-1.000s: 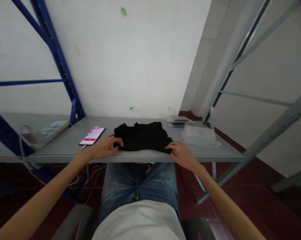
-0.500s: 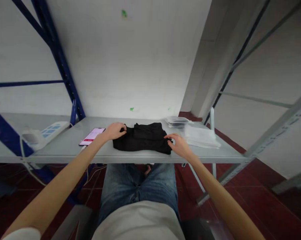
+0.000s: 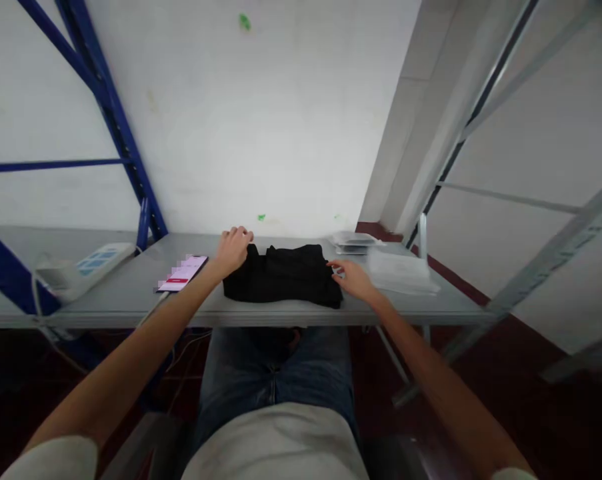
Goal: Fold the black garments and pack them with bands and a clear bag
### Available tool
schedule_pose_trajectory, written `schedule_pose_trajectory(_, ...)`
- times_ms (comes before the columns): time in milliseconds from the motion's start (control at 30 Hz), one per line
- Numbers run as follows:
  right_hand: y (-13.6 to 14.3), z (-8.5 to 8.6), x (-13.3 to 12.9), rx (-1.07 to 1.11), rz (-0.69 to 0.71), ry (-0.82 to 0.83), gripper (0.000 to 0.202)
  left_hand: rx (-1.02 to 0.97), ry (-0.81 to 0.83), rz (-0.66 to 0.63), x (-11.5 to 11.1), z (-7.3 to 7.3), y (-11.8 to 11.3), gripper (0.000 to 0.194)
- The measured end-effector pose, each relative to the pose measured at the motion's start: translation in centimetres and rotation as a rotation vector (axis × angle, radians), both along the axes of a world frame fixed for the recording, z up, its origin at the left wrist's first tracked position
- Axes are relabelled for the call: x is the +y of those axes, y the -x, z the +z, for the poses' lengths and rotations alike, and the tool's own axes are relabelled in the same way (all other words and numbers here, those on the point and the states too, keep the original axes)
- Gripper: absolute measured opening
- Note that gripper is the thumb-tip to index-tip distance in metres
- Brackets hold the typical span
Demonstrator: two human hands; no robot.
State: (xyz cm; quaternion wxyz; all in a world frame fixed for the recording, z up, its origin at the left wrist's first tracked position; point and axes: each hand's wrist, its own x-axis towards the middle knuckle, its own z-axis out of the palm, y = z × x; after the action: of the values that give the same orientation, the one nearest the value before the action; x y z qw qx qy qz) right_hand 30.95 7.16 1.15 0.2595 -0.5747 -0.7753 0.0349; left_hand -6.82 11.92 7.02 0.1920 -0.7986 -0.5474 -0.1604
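Note:
A folded black garment [image 3: 285,277] lies flat on the grey shelf top [image 3: 281,313] in front of me; its exact kind cannot be told. At its far left corner is my left hand [image 3: 234,250], raised a little with the fingers loosely bent and apart. My right hand [image 3: 353,279] rests by the garment's right edge, index finger and thumb apart, the fingertips touching or just over the cloth. No fabric shows gripped in either hand.
To the left lie a phone [image 3: 183,273] with a lit screen and cable, and a white power strip [image 3: 98,263]. On the right are a stack of clear packets [image 3: 353,241] and white plastic bags [image 3: 403,272]. Blue posts [image 3: 123,133] and grey posts [image 3: 545,247] flank the shelf.
My left hand has lifted up and away from the garment's left corner. The right hand's fingers have shifted slightly up along the right edge. The garment stays in place.

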Motion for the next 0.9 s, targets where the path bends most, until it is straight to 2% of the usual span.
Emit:
schedule_pose_trajectory(100, 0.4, 0.0, 0.2, 0.007, -0.003, 0.010, 0.033, 0.101, 0.071, -0.313, -1.3, -0.4, -1.5, 0.027)
schedule_pose_trajectory(133, 0.5, 0.0, 0.1, 0.016, -0.007, 0.006, 0.029, 0.120, 0.113, -0.380, -1.6, -0.7, -1.9, 0.026)
schedule_pose_trajectory(200, 0.8, 0.2, 0.1, 0.026, -0.027, -0.016, 0.021, 0.139, 0.178, -0.419, -1.8, -1.2, -2.5, 0.020)
schedule_pose_trajectory(300, 1.1, 0.5, 0.0, 0.060, -0.054, -0.089, 0.017, 0.078, 0.232, -0.398, -1.4, -1.7, -2.5, 0.019)
schedule_pose_trajectory(367, 1.2, 1.0, 0.5, 0.138, -0.080, -0.148, 0.020, -0.017, 0.230, -0.397, -0.6, -1.5, -2.1, 0.023)
schedule_pose_trajectory(500, 2.3, 2.9, 3.2, 0.295, -0.201, -0.198, 0.027, -0.226, 0.162, -0.298, 2.8, -0.2, -1.6, 0.028)
schedule_pose_trajectory(633, 4.2, 4.7, 7.2, 0.369, -0.482, -0.082, 0.027, -0.338, 0.144, -0.142, 6.8, 0.4, -3.4, 0.024)
schedule_pose_trajectory(733, 5.9, 4.6, 8.7, 0.402, -0.603, 0.004, 0.030, -0.348, 0.050, -0.013, 7.7, -0.2, -5.8, 0.025)
schedule_pose_trajectory(800, 7.4, 3.8, 8.6, 0.395, -0.544, -0.056, 0.034, -0.327, -0.039, 0.013, 7.0, -1.0, -7.3, 0.030)
schedule_pose_trajectory(900, 9.9, 2.0, 7.4, 0.351, -0.296, -0.185, 0.031, -0.211, -0.021, -0.058, 4.8, -2.7, -8.5, 0.030)
